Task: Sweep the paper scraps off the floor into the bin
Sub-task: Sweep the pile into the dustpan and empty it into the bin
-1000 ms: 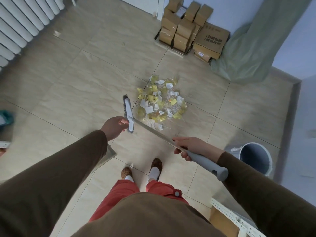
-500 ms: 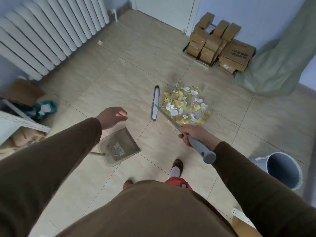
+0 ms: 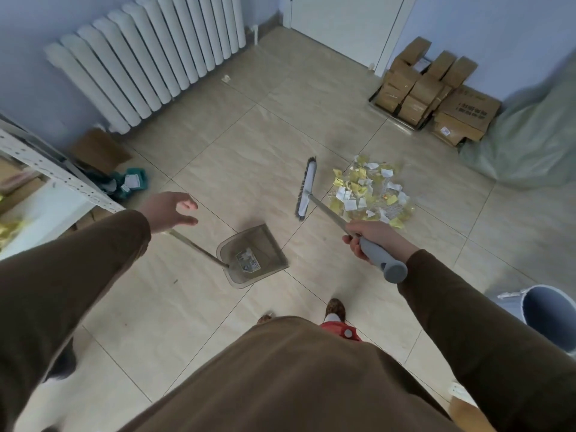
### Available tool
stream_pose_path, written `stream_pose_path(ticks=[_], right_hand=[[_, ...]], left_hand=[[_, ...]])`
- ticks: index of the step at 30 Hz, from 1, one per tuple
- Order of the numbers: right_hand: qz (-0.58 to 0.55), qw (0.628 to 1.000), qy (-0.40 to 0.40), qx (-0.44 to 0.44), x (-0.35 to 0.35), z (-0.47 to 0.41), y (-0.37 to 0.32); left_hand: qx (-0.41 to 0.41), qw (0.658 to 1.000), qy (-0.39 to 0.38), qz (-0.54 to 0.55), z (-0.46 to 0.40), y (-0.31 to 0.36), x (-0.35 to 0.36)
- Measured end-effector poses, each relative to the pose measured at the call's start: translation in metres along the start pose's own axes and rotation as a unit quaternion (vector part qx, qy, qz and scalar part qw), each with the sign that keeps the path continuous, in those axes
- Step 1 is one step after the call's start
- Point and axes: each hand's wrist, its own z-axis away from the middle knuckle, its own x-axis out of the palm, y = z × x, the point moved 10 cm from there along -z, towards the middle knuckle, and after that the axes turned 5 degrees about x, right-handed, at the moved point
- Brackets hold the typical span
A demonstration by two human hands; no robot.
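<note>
From the head view, the right hand (image 3: pixel 371 236) is wrapped around the grey grip of a broom (image 3: pixel 330 213), whose shaft slants up and left to the brush head (image 3: pixel 306 188). The brush head lies just left of a heap of yellow and white paper scraps (image 3: pixel 369 191) gathered on the tiled floor (image 3: pixel 255 145). The left hand (image 3: pixel 170 210) hovers with its fingers spread and relaxed, holding nothing, just above the upper end of the dustpan handle (image 3: pixel 199 249); whether it touches the handle cannot be told. The dustpan (image 3: pixel 252 255) sits on the floor between the two hands, below and left of the brush head, apart from the scraps. The grey bin (image 3: pixel 548 316) stands at the right edge, well apart from the heap. A white radiator (image 3: pixel 149 57) lines the far-left wall, cardboard boxes (image 3: pixel 436 92) are stacked at the upper right, and a metal shelf (image 3: pixel 59 173) shows at the left.
</note>
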Motion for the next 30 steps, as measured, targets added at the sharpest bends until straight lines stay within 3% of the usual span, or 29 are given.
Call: stream_pose_path(ticks=[4, 16, 24, 30], right_hand=[[0.013, 1.000, 0.006, -0.001, 0.009, 0.008, 0.004], [0.021, 1.000, 0.017, 0.000, 0.022, 0.016, 0.009], [-0.014, 1.000, 0.020, 0.005, 0.014, 0.018, 0.022], [-0.062, 0.997, 0.036, -0.015, -0.018, 0.016, 0.030]], left_hand=[[0.035, 0.997, 0.066, 0.013, 0.006, 0.001, -0.018], [-0.081, 0.995, -0.025, 0.049, 0.016, -0.054, 0.011], [-0.090, 0.982, -0.047, 0.162, -0.008, 0.006, 0.028], [-0.043, 0.990, -0.036, 0.133, -0.048, 0.087, 0.017]])
